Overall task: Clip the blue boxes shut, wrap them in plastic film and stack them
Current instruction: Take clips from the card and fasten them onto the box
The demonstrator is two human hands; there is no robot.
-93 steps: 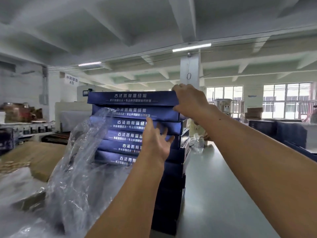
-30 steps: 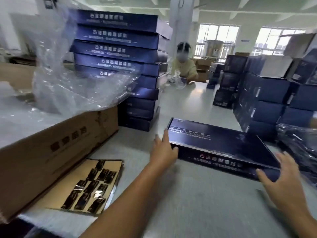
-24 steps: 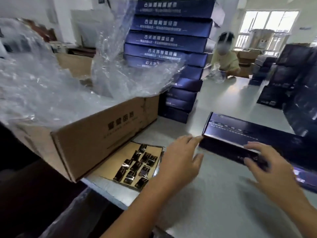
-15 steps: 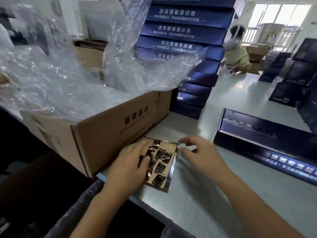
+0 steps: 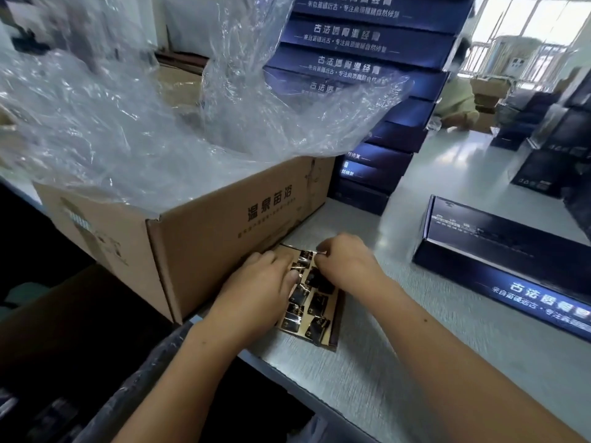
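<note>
Crinkled glossy film (image 5: 160,123) — matt brown cardboard carton (image 5: 198,238).

Head-worn view, angled forward and down, close over the table (image 5: 447,180)

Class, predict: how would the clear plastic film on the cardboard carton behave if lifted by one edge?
The plastic film is probably floppy: it sags in crumpled folds over the cardboard carton. Likely light, since one flap stands up unsupported. Its glossy surface may slip in fingers.

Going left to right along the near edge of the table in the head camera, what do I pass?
Cardboard box → left hand → clips → right hand → blue box
</note>
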